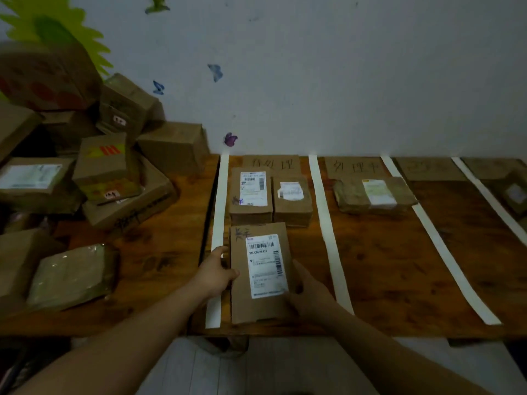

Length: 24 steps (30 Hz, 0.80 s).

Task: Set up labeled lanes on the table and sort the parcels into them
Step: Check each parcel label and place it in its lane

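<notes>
A flat cardboard parcel with a white barcode label lies at the front of the leftmost lane. My left hand grips its left edge and my right hand holds its right edge. Behind it, two labeled parcels sit side by side under a handwritten cardboard lane sign. White tape strips mark the lanes. The second lane holds a taped parcel below its lane sign.
A heap of cardboard boxes fills the left table against the wall. A plastic-wrapped parcel lies at the front left. Another parcel sits in the far right lane. The third lane has only a sign. The table edge runs close to me.
</notes>
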{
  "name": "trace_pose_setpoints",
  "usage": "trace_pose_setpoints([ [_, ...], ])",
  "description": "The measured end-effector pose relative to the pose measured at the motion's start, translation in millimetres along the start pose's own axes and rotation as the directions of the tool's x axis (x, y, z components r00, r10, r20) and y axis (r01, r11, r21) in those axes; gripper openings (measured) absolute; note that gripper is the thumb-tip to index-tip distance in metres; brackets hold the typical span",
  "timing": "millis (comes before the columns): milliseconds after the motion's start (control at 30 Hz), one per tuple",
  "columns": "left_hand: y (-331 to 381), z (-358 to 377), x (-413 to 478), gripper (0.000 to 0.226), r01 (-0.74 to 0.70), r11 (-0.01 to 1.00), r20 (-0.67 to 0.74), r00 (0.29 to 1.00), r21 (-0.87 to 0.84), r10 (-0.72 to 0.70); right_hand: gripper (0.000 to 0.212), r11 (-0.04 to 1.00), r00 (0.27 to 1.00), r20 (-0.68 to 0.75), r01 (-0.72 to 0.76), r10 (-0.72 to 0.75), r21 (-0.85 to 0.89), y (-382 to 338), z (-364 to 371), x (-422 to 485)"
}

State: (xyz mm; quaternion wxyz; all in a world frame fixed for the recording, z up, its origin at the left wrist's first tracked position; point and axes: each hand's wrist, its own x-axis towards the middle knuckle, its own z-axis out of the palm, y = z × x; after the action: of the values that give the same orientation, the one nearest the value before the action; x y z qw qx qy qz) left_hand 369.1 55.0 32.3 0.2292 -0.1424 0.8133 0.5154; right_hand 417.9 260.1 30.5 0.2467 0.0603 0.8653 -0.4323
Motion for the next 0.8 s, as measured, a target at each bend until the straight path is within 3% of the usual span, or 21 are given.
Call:
trace_pose_setpoints([
  [233,-33.2,30.2,20.3,0.072,-0.112,0.936,-0.014,0.992,0.334,0.124,0.071,0.99,0.999,-0.025,0.032,-0.036,-0.137,28.6,29.9,20.3],
  [533,-35.0,42.0,41.5,0.069,-0.019,0.607,-0.041,0.996,0.795,0.084,0.057,0.945,0.995,0.037,0.096,-0.089,-0.313,46.6,31.9,63.3],
  [667,-31.5,32.9,41.5,0.073,0.089,0.534,-0.078,0.996,0.841,-0.042,0.066,0.901,0.987,0.116,0.15,-0.112,-0.408,40.2,31.0,75.5],
  [800,-25.0,14.8,37.8,0.079,0.122,0.603,-0.1,0.993,0.789,-0.07,0.071,0.871,0.983,0.165,0.154,-0.085,-0.466,24.2,31.0,76.2],
])
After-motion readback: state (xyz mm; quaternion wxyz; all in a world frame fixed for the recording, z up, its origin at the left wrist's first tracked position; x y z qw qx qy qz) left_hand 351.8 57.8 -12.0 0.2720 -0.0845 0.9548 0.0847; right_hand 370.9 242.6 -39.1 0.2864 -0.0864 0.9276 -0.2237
